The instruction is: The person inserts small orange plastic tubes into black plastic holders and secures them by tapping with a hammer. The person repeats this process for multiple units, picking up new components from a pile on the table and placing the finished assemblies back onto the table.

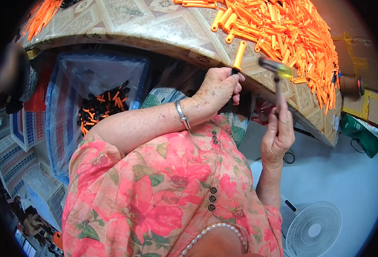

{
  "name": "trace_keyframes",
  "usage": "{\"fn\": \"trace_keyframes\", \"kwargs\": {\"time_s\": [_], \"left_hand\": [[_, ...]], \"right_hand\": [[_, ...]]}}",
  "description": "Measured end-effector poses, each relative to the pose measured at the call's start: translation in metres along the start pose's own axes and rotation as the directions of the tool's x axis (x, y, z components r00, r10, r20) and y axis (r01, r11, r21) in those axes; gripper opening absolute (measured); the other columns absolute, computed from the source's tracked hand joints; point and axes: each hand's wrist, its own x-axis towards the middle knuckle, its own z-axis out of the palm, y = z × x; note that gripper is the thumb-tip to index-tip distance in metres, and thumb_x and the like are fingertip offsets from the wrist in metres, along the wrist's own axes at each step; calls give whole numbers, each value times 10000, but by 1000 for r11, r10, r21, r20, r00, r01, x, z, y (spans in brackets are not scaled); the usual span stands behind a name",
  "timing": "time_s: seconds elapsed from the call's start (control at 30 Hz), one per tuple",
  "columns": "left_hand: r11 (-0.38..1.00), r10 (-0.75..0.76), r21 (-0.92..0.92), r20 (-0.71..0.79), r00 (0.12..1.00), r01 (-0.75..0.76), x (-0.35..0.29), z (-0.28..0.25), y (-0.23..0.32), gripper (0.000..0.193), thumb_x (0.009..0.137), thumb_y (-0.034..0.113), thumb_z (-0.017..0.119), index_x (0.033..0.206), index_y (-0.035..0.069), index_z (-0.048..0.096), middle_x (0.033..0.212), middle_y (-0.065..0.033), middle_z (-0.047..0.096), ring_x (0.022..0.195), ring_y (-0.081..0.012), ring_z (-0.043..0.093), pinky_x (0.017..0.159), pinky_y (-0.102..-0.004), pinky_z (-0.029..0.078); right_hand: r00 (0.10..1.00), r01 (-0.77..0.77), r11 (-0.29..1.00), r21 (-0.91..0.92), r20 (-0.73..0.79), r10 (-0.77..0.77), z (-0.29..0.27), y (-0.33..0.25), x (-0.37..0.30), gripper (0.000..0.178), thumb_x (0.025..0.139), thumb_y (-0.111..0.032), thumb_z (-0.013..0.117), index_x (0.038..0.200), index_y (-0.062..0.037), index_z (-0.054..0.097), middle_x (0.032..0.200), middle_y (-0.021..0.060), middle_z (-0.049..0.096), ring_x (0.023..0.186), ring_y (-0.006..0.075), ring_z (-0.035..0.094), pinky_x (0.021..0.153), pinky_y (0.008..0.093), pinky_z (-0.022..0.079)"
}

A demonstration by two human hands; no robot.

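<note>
Your left hand [220,88] closed round orange-and-black plastic handle [239,56] | right hand [278,139] gripping yellow-tipped hammer [276,68] | black-and-orange pieces [105,105] seem done; orange plastic pile [279,32] likely left

- White fan [314,230] — stands on the pale floor [360,188]
- Green box [360,136] — sits near the table's [154,28] right corner
- Brown roll [350,85] and taped cardboard [343,53] lie along its right edge
</note>
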Motion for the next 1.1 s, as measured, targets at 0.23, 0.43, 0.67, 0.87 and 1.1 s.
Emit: {"fn": "trace_keyframes", "kwargs": {"time_s": [0.23, 0.43, 0.67, 0.87, 1.1], "left_hand": [[1000, 13, 4, -3, 1000, -13, 0, -1, 0, 201, 1011, 141, 482, 1038, -22, 596, 677, -6, 539, 569, -113, 535, 573, -272, 490], [1000, -3, -9, -6, 1000, 3, -1, -2, 1, 204, 1012, 152, 486, 1037, -13, 603, 676, 0, 540, 568, -107, 536, 568, -266, 486], [1000, 11, 21, 10, 1000, -12, 0, -3, 2, 200, 1011, 163, 495, 1008, 4, 616, 674, 1, 536, 571, -105, 535, 566, -266, 484], [999, 37, 33, 20, 999, -38, 3, -6, -2, 198, 1009, 167, 502, 1009, 6, 618, 673, -3, 539, 573, -112, 539, 552, -265, 479], [999, -4, 32, 5, 1000, 4, -1, -3, 4, 199, 1008, 148, 485, 1036, -4, 611, 678, -5, 540, 576, -111, 538, 558, -269, 481]], "right_hand": [[981, -19, 989, -145, 186, 46, 8, 14, -4, 520, 882, 56, 580, 1376, -104, 551, 916, 134, 599, 769, 289, 609, 692, 362, 507], [998, -18, 995, -97, -67, 11, 1, -4, 2, 532, 873, 74, 578, 1376, -100, 552, 923, 109, 610, 737, 265, 601, 677, 339, 510], [983, 29, 992, -123, 185, -6, 5, -3, 3, 555, 850, 65, 605, 1369, -126, 562, 910, 95, 613, 721, 267, 620, 643, 362, 513], [984, 44, 987, -157, 177, -16, 17, 7, -4, 545, 856, 66, 595, 1367, -122, 563, 907, 102, 612, 728, 266, 629, 642, 366, 518], [999, 26, 996, -88, 38, -23, 0, -3, 5, 521, 865, 53, 608, 1357, -116, 578, 893, 109, 614, 727, 257, 624, 655, 324, 514]]}}
